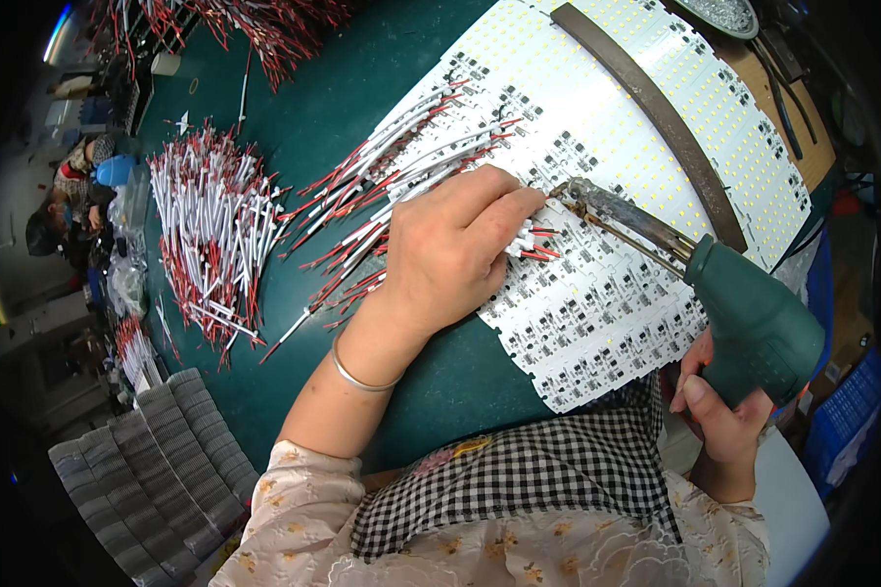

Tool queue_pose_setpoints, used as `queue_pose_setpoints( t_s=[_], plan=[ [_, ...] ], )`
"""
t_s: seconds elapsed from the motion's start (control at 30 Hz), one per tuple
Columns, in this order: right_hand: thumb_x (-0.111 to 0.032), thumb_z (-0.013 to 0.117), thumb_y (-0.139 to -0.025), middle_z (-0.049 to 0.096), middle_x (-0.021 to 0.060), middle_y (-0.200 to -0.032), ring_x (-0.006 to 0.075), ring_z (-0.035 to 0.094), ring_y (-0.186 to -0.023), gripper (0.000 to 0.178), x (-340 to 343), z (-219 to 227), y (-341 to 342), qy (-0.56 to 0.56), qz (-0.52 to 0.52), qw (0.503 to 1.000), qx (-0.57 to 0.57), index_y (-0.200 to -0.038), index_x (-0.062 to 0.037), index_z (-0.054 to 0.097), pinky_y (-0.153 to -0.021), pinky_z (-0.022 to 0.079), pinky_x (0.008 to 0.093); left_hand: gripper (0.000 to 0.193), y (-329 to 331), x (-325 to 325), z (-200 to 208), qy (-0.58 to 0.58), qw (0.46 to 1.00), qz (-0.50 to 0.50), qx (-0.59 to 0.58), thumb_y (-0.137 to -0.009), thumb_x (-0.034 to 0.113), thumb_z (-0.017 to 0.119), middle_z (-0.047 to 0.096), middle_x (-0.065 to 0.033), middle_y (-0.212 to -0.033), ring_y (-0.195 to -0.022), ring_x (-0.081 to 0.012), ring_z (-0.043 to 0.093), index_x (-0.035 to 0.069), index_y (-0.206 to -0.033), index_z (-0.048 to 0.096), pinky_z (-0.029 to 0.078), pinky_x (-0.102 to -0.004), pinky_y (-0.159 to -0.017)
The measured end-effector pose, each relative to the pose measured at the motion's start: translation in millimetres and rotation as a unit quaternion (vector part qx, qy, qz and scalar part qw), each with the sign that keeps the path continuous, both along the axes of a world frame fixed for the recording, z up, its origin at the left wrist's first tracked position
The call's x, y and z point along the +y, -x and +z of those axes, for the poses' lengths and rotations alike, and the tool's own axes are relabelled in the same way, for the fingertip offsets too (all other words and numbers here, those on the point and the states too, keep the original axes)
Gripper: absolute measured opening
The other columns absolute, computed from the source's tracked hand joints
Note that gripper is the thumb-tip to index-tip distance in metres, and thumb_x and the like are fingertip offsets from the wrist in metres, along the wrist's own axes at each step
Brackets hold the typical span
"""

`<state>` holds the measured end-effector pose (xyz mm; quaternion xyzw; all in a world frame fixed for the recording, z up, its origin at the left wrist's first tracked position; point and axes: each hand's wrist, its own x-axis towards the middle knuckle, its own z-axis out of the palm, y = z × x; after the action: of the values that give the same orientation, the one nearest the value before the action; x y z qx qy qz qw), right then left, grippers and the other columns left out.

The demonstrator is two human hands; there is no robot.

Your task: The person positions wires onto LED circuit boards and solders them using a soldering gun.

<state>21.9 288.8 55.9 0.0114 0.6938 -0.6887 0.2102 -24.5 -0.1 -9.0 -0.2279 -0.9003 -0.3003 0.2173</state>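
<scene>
Left hand (455, 249) is pressing its fingertips together above white circuit boards (597, 333), pinching what I cannot tell, with red-and-white wires (429, 171) lying under it. Right hand (726, 421) is gripping a green soldering gun (759, 313), its tip pointing just beside those fingertips

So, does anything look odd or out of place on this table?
Nothing looks obviously spilled or broken. One stray wire straggles between the wire pile and the far heap, out of line. The metal front of the green soldering gun looks dark and crusted, perhaps just from use.
</scene>
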Motion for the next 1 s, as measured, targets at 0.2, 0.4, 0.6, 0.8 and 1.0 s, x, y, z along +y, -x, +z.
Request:
queue_pose_setpoints(
  t_s=[0.2,0.4,0.6,0.8,1.0],
  plan=[
    [-0.011,0.067,-0.077,0.053,0.015,-0.093,0.013,0.051,-0.055,0.059,3,-12,-7,-0.035,-0.032,0.999,0.021,-0.126,0.0095,0.041,-0.043,0.044,0.0226,0.047,-1,3,2,0.016,1.0,0.015,0.02,-0.051,-0.011,0.061,0.062,-0.0089,-0.079,-0.062,-0.0215,0.062,0.005,-0.094,0.068,0.048,-0.0301,-0.049],
    [-0.007,0.072,-0.075,0.051,0.0278,-0.12,0.0149,0.055,-0.059,0.067,18,-7,5,0.027,-0.097,0.993,0.065,-0.129,0.0127,0.038,-0.043,0.046,0.0224,0.048,-1,3,1,0.011,0.999,0.01,0.032,-0.05,-0.011,0.059,0.062,-0.0082,-0.079,-0.062,-0.0227,0.061,0.005,-0.094,0.067,0.048,-0.0308,-0.049],
    [-0.017,0.065,-0.08,0.055,0.0097,-0.07,0.0117,0.052,-0.048,0.065,28,25,21,-0.128,-0.087,0.951,0.267,-0.128,0.017,0.036,-0.043,0.04,0.021,0.049,-5,2,12,0.034,0.999,0.016,0.002,-0.052,-0.01,0.059,0.063,-0.007,-0.081,-0.061,-0.0235,0.06,0.006,-0.097,0.065,0.048,-0.0314,-0.049],
    [-0.011,0.069,-0.076,0.052,0.0301,-0.117,0.0148,0.053,-0.052,0.07,12,15,36,0.027,-0.084,0.974,0.21,-0.13,0.0167,0.034,-0.04,0.043,0.0233,0.038,3,-2,16,0.022,0.995,0.073,0.058,-0.067,-0.014,0.057,0.064,-0.0087,-0.085,-0.064,-0.0259,0.062,0.002,-0.1,0.063,0.05,-0.0308,-0.055],
    [-0.008,0.071,-0.073,0.051,0.0305,-0.119,0.0152,0.053,-0.056,0.074,6,-5,27,0.074,-0.072,0.99,0.097,-0.134,0.0104,0.033,-0.042,0.047,0.0241,0.032,7,2,27,0.038,0.996,0.077,-0.001,-0.069,-0.007,0.062,0.061,-0.0065,-0.097,-0.063,-0.0232,0.064,0.006,-0.097,0.062,0.051,-0.0331,-0.051]
  ],
)
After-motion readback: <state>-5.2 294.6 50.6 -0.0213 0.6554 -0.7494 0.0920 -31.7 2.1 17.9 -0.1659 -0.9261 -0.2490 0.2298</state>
